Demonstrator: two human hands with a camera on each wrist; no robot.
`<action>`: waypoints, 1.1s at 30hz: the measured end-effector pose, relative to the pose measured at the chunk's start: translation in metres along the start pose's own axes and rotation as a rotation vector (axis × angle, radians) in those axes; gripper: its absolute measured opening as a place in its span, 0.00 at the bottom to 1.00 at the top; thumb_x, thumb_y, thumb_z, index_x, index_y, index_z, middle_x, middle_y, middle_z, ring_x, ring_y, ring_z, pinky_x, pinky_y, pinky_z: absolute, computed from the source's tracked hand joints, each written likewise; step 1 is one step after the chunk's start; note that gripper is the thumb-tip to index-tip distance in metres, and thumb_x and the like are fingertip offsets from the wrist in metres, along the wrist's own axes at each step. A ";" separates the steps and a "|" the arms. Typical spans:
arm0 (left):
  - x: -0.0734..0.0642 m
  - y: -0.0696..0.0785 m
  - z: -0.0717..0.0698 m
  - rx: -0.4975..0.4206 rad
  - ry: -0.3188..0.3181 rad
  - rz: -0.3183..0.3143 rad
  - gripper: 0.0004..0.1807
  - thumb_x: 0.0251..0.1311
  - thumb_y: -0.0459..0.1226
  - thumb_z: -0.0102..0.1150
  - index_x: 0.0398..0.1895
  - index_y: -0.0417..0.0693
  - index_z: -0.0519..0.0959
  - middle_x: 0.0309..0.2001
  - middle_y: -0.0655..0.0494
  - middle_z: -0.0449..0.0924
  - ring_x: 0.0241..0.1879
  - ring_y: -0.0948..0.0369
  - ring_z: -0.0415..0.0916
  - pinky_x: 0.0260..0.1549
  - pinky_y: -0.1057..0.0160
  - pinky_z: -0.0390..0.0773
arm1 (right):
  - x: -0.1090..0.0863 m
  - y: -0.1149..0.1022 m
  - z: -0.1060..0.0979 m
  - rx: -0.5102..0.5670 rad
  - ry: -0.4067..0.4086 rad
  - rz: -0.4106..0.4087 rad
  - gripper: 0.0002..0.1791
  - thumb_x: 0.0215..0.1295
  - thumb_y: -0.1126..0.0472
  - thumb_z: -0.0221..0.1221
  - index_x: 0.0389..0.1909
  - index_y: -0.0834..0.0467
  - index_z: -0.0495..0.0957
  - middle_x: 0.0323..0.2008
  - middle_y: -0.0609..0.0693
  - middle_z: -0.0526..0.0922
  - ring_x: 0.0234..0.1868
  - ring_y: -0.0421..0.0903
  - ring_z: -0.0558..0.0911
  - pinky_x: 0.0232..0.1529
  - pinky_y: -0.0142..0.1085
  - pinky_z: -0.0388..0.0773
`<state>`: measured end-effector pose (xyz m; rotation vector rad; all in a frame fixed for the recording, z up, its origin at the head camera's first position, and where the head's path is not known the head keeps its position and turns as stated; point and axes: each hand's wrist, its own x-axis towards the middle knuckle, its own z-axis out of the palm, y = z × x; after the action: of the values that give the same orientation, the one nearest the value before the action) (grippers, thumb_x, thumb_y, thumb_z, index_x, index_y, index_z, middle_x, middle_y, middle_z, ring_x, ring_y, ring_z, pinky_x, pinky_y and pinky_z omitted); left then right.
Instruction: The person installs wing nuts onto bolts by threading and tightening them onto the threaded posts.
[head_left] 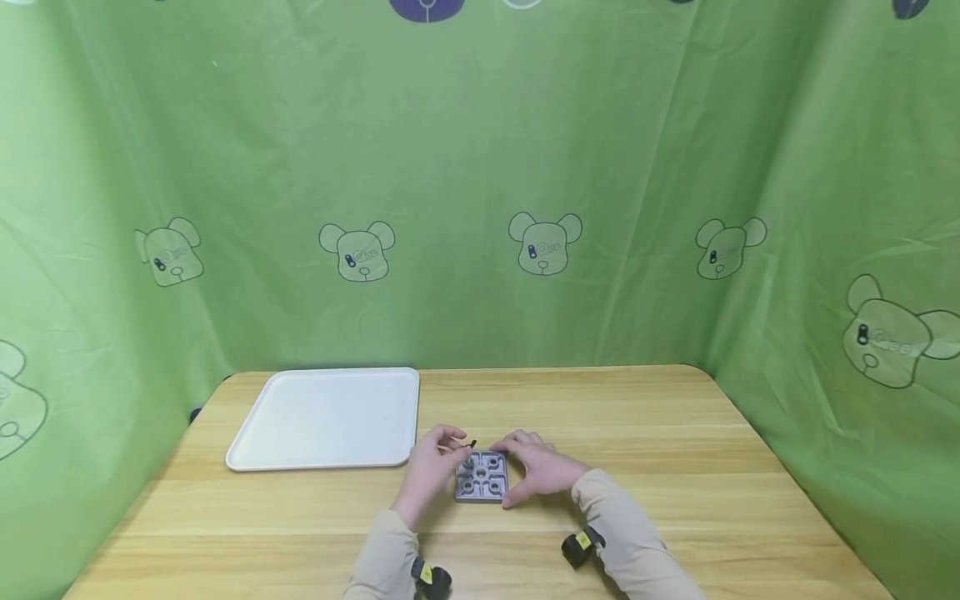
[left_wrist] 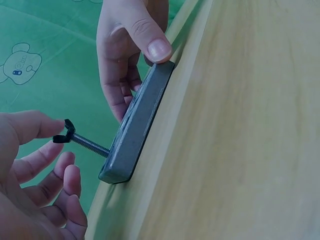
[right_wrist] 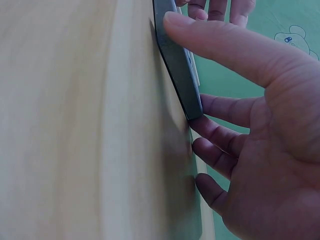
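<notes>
A square grey metal plate [head_left: 482,477] with several recessed holes lies on the wooden table. My left hand [head_left: 430,467] is at its far left corner, pinching the black winged head of a wing screw [left_wrist: 90,145] between thumb and forefinger. The threaded shank stands up from the plate's face, its lower end hidden in the plate. The other left fingers curl loosely beside it. From the right side my right hand [head_left: 542,467] grips the plate, thumb [right_wrist: 187,25] at the near corner and fingers at the far edge.
A white rectangular tray [head_left: 330,462] rests at the back left of the wooden table [head_left: 675,500]. A green curtain [head_left: 450,150] printed with bear heads rises behind the table and along both sides. Each sleeved wrist carries a small black camera.
</notes>
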<state>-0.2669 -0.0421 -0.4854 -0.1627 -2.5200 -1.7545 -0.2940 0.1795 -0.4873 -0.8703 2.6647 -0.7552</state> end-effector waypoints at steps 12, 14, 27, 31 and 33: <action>0.001 0.001 0.001 0.004 0.076 -0.031 0.13 0.53 0.30 0.61 0.43 0.39 0.79 0.36 0.47 0.79 0.29 0.62 0.74 0.30 0.66 0.77 | 0.000 0.001 0.001 0.006 0.005 -0.001 0.49 0.38 0.44 0.74 0.65 0.55 0.68 0.59 0.51 0.70 0.61 0.52 0.67 0.62 0.60 0.62; 0.001 0.002 0.000 -0.001 0.086 -0.034 0.12 0.53 0.30 0.61 0.42 0.39 0.79 0.35 0.47 0.79 0.28 0.62 0.74 0.29 0.67 0.77 | 0.000 0.002 0.001 0.008 0.004 -0.002 0.49 0.38 0.44 0.74 0.65 0.55 0.68 0.59 0.51 0.70 0.61 0.52 0.67 0.62 0.60 0.62; 0.000 0.002 0.002 -0.014 0.107 -0.064 0.07 0.56 0.31 0.62 0.36 0.38 0.77 0.33 0.48 0.79 0.28 0.62 0.73 0.28 0.68 0.76 | 0.000 0.000 0.001 0.006 -0.001 -0.002 0.49 0.39 0.43 0.74 0.65 0.55 0.68 0.59 0.51 0.70 0.61 0.52 0.66 0.62 0.59 0.63; 0.000 0.002 0.003 -0.016 0.098 -0.069 0.06 0.56 0.31 0.61 0.35 0.38 0.77 0.33 0.48 0.79 0.27 0.63 0.73 0.28 0.68 0.77 | 0.000 -0.001 0.000 -0.003 0.000 -0.002 0.49 0.39 0.44 0.74 0.65 0.56 0.67 0.59 0.51 0.70 0.61 0.53 0.67 0.61 0.59 0.63; 0.000 0.001 0.003 -0.012 0.094 -0.066 0.05 0.57 0.31 0.61 0.35 0.38 0.77 0.33 0.48 0.79 0.27 0.63 0.73 0.27 0.68 0.77 | 0.000 -0.002 0.000 -0.005 0.002 -0.006 0.49 0.39 0.44 0.74 0.65 0.56 0.68 0.59 0.52 0.70 0.61 0.53 0.67 0.61 0.60 0.63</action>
<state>-0.2662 -0.0392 -0.4851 0.0027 -2.4766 -1.7575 -0.2927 0.1785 -0.4862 -0.8798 2.6684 -0.7510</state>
